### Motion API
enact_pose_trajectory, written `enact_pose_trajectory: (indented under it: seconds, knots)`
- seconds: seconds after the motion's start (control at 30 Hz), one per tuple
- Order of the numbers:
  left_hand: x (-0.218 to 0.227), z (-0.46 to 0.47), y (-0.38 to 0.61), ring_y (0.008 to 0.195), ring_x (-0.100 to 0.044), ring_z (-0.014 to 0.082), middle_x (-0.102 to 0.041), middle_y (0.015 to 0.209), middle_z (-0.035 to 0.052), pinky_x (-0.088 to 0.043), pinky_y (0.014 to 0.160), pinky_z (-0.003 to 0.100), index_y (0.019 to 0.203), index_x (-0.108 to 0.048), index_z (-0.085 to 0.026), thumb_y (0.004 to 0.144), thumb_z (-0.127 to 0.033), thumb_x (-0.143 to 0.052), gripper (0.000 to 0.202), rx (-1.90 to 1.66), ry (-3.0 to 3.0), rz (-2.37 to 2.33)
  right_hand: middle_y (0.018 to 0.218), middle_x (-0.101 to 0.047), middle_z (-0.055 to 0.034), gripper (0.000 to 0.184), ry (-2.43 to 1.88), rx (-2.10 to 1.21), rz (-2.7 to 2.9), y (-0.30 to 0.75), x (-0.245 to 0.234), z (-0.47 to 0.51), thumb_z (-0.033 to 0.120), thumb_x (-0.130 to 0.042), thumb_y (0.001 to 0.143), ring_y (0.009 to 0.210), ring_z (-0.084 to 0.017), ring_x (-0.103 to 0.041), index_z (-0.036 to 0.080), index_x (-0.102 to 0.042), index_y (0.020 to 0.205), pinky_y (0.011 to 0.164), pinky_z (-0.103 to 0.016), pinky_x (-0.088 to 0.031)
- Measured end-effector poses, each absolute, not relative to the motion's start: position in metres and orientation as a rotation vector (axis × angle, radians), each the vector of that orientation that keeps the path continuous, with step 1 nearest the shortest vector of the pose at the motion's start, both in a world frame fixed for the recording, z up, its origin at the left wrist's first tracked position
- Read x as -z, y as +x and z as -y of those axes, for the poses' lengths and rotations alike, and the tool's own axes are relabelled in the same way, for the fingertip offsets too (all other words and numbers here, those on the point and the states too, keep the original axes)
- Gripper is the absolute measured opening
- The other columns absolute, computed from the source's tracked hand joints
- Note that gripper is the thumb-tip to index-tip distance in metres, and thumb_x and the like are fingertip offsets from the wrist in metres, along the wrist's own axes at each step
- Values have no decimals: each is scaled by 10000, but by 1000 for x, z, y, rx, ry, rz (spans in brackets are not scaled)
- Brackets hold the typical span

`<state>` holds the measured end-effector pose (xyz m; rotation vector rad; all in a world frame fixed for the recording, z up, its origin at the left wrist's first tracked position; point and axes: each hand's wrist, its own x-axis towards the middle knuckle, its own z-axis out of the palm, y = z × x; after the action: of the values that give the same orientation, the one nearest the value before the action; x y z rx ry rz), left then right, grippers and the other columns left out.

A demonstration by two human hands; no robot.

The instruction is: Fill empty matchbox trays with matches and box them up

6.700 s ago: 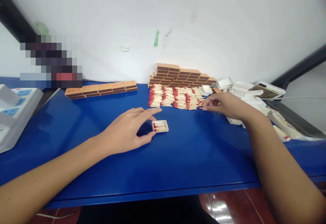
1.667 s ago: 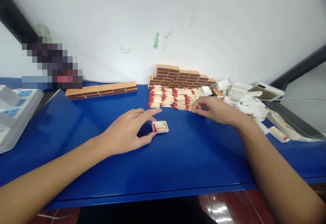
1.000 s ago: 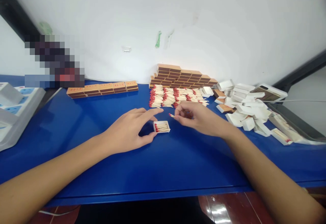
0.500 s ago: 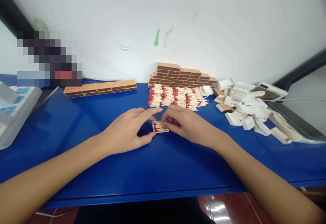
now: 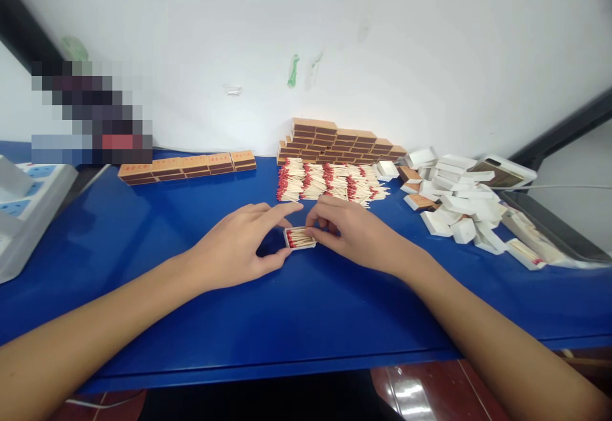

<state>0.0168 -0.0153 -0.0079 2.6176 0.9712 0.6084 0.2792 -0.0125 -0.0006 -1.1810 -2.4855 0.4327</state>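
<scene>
right hand [image 5: 351,233]: fingertips bunched together at the right end of the small white tray [image 5: 297,237], having come across from the loose match pile [image 5: 329,182] where it was picking a moment ago; whether matches remain between them cannot be told. left hand [image 5: 239,245]: thumb and forefinger spread apart, bracketing the tray's left end as before; tray lies mid-worktop [image 5: 310,306], partly filled, red heads leftward. beyond: stacked brown sleeves [image 5: 339,140]; heap of empty white trays [image 5: 459,201] at right.
</scene>
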Motion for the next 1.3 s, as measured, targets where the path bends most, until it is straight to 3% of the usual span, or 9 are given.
enact_pose_trajectory:
  seconds: [0.3, 0.5, 0.77, 1.3]
  knots:
    - [11, 14, 15, 1282, -682, 295, -784, 1290, 29, -556, 1098, 485, 1577, -463, -293, 988, -350, -664, 625, -629, 2631, -958, 967, -648, -49, 99, -1215, -497, 2496, 276, 1, 14, 172, -573, 1054, 815, -185, -604, 206, -624, 976, 721, -307, -429]
    - [9, 15, 15, 1288, -678, 297, -784, 1292, 27, -551, 1105, 487, 1580, -457, -295, 991, -354, -665, 628, -612, 2625, -972, 920, -632, -35, 66, -1178, -448, 2454, 276, 4, 11, 185, -627, 1035, 787, -182, -570, 206, -623, 973, 703, -305, -406]
    - [8, 14, 17, 1289, -681, 293, -783, 1316, 31, -535, 1122, 491, 1561, -474, -263, 979, -340, -662, 617, -605, 2605, -977, 847, -632, -24, 174, -1299, -511, 2299, 276, 6, 9, 298, -754, 992, 761, -177, -568, 205, -662, 877, 690, -312, -411]
    - [7, 15, 16, 1296, -677, 300, -790, 1283, 26, -549, 1094, 480, 1570, -466, -281, 980, -359, -664, 627, -590, 2599, -990, 847, -634, -21, 115, -1195, -611, 2297, 274, 5, 10, 162, -669, 981, 769, -162, -570, 201, -718, 884, 712, -309, -451]
